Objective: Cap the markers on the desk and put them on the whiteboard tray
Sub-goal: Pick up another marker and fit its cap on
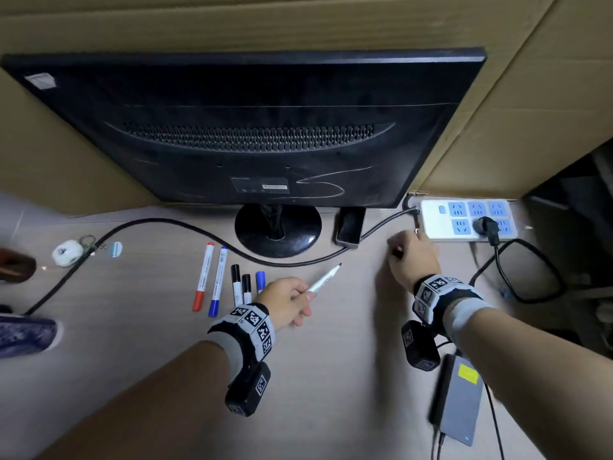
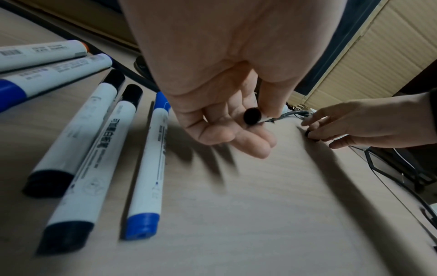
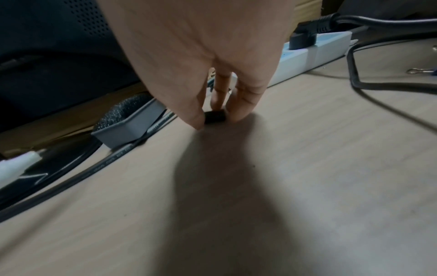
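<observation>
While my left hand [image 1: 288, 298] pinches the uncapped marker [image 1: 326, 277] btw thumb and fingers, bare black tip pointing up toward the monitor base [image 1: 278, 229], my right hand [image 1: 413, 257] is down on the desk [image 1: 331, 376] w/ fingertips [image 3: 197, 119] closed round a small black cap [image 3: 214, 116]. Right wrist cam shows thumb on one side, fingers on the other, cap touching the desk surface. Cap sits just in front of the white power strip [image 1: 467, 219], near the gray tray-ish thing [image 3: 127, 128] w/ something dark and textured in it, can't tell what.

Left of my left hand there's a row of capped markers lying flat on the desk: two black ones [image 1: 241, 283], a blue one [image 1: 260, 281] partly hidden behind my knuckles, then further left a longer blue marker [image 1: 218, 281] and a red marker [image 1: 203, 276], side by side. Black cable [image 1: 159, 224] curves behind them past the monitor base.

Whiteboard tray isn't anywhere in my views. Gray power brick [image 1: 461, 398] is under my right forearm, near the desk's edge.
</observation>
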`<state>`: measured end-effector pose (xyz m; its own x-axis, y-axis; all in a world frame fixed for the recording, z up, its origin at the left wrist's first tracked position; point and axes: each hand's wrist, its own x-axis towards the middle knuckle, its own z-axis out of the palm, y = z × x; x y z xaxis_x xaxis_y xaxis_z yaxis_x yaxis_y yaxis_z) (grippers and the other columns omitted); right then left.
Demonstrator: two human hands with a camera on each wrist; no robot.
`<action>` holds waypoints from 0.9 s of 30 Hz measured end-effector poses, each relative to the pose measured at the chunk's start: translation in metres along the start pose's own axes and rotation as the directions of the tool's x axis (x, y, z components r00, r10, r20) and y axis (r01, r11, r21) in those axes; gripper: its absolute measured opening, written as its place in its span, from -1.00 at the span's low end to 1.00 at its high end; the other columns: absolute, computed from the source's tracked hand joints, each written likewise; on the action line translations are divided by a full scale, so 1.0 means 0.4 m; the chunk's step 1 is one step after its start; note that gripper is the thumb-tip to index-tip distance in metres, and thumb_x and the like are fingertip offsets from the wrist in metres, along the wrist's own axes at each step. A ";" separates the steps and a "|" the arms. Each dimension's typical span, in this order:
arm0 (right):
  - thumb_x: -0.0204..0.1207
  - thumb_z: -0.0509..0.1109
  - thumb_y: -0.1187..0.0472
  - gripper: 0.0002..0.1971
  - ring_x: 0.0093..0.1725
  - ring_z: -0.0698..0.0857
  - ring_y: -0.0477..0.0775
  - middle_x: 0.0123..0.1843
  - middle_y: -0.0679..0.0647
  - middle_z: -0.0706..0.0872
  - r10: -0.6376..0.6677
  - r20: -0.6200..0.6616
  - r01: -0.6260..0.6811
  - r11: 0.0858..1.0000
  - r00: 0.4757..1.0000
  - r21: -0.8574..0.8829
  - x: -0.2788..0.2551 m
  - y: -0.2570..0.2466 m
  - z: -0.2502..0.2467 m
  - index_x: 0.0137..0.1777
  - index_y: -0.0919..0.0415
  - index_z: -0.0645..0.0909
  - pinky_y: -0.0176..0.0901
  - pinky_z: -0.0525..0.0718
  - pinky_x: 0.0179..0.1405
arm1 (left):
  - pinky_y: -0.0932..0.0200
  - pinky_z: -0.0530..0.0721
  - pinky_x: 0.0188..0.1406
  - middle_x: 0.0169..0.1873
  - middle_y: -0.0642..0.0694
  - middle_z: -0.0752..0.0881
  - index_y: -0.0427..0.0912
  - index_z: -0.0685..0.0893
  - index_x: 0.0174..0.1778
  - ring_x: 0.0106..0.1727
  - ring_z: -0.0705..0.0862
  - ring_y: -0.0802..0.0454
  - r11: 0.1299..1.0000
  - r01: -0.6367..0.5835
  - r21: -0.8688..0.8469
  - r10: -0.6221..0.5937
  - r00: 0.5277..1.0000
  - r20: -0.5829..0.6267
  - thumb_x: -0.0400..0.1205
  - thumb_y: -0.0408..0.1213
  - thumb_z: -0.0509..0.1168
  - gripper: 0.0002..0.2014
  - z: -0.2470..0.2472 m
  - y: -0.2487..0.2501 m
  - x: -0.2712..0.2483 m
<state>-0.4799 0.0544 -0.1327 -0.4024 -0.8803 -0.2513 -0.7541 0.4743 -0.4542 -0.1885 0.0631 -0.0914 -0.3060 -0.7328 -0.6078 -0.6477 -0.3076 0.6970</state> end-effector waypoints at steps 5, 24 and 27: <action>0.46 0.52 0.28 -0.88 0.04 0.77 0.21 -0.07 0.04 0.80 -0.036 0.211 0.028 0.999 0.977 0.044 -0.032 0.012 0.003 -0.03 0.11 0.74 -0.21 0.59 0.05 | 0.21 0.76 -0.23 -0.26 -0.03 0.89 -0.07 0.73 0.10 -0.41 0.76 0.12 1.000 0.009 0.000 -0.009 1.000 0.007 0.72 -0.14 0.34 -0.87 -0.004 -0.006 -0.007; 0.45 0.61 0.51 -0.78 -0.35 0.70 -0.19 -0.26 0.05 0.80 -0.321 0.355 0.045 0.794 0.878 0.607 -0.255 -0.147 -0.164 0.04 0.28 0.83 -0.47 0.68 -0.21 | -0.03 0.69 0.18 -0.08 0.03 0.78 0.15 0.72 -0.15 0.01 0.74 -0.06 0.966 -0.114 0.232 0.135 0.988 -0.079 0.58 0.25 0.06 -0.62 -0.056 0.045 -0.179; 0.42 0.63 0.52 -0.76 -0.19 0.73 0.07 -0.13 0.32 0.81 -0.349 0.348 0.069 0.786 0.870 0.614 -0.274 -0.165 -0.176 -0.04 0.21 0.81 -0.35 0.77 -0.13 | -0.10 0.68 0.24 -0.04 0.02 0.80 0.14 0.73 -0.19 0.06 0.74 -0.06 0.968 -0.107 0.226 0.135 0.984 -0.113 0.55 0.26 0.07 -0.60 -0.068 0.048 -0.211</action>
<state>-0.4225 0.1192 -0.0149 0.0934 -0.9291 -0.3579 -0.3018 0.3162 -0.8994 -0.1564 0.1025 -0.0164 -0.3100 -0.8314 -0.4612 -0.7523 -0.0822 0.6537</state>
